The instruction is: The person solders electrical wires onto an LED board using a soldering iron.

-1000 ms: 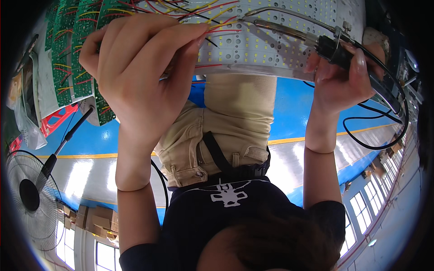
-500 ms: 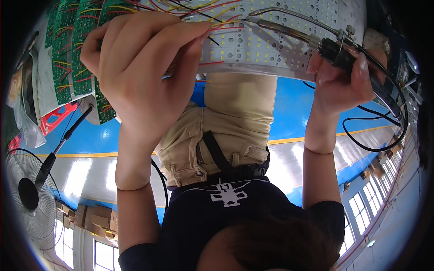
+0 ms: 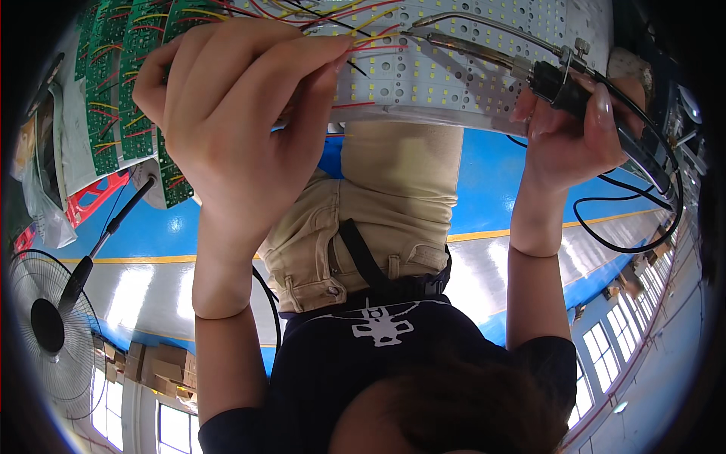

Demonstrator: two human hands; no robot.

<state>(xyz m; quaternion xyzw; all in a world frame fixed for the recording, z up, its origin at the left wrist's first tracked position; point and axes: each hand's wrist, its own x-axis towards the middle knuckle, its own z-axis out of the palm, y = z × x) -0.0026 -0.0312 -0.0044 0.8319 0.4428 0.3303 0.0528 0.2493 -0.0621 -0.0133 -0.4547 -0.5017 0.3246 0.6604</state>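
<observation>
My left hand (image 3: pixel 234 113) is closed in a pinch at the upper left, thumb and forefinger together on thin red and yellow wires (image 3: pixel 376 38). Their ends stick out to the right, over a white panel (image 3: pixel 423 91) dotted with small yellow squares. Wrapped in my right hand (image 3: pixel 571 144) is a soldering iron (image 3: pixel 473 49) with a black handle. A thin curved metal feed tube (image 3: pixel 495 26) runs along it, and both tips meet by the wire ends. Whether the iron touches the wires I cannot tell. Green circuit boards (image 3: pixel 140 94) with wires lie left of my left hand.
A black cable (image 3: pixel 605 246) loops down from the iron on the right. At the lower left stands a fan (image 3: pixel 49 325), with a red plastic item (image 3: pixel 98 197) above it. Cardboard boxes (image 3: pixel 166 371) are stacked behind, on the far side of the blue floor.
The soldering iron and my right hand have shifted very slightly left. My left hand keeps its pinch on the wires, nearly still.
</observation>
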